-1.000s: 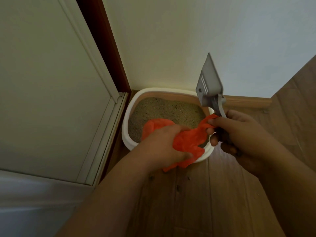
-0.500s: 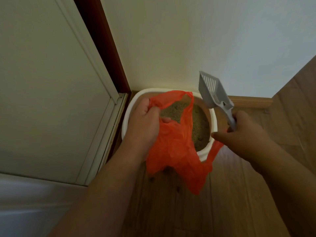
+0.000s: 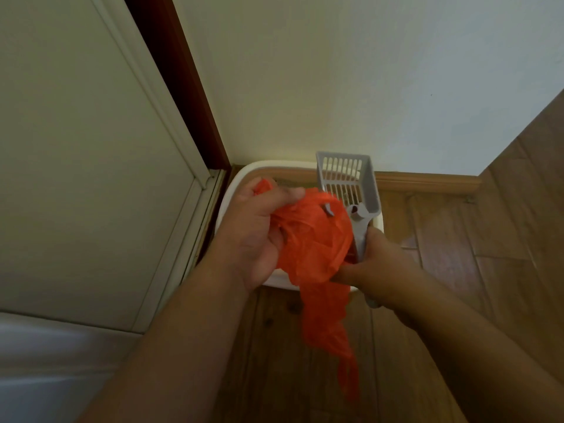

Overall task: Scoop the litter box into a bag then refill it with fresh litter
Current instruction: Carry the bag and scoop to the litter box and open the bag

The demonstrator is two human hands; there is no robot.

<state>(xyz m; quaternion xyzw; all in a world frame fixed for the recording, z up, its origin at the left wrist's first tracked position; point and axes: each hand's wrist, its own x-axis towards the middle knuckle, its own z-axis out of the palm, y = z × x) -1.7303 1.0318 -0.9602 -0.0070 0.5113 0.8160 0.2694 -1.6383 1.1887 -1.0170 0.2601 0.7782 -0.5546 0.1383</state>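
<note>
An orange plastic bag [image 3: 314, 248] hangs crumpled between my hands, its tail trailing down toward the floor. My left hand [image 3: 256, 230] grips the bag's upper edge. My right hand [image 3: 375, 264] holds the handle of a grey slotted litter scoop [image 3: 348, 181], which points up and away, and its fingers also touch the bag. The white litter box [image 3: 241, 181] sits in the corner behind my hands, mostly hidden; only a sliver of litter shows.
A white wall stands right behind the litter box, with a wooden skirting board [image 3: 427, 181] along it. A pale door panel [image 3: 91, 148] with a dark red frame [image 3: 183, 87] lies to the left. Wooden floor [image 3: 457, 254] extends right and toward me.
My hands have come back together in front of the box. The bag, spread open half a second ago, is now bunched between them, and the scoop has swung more upright.
</note>
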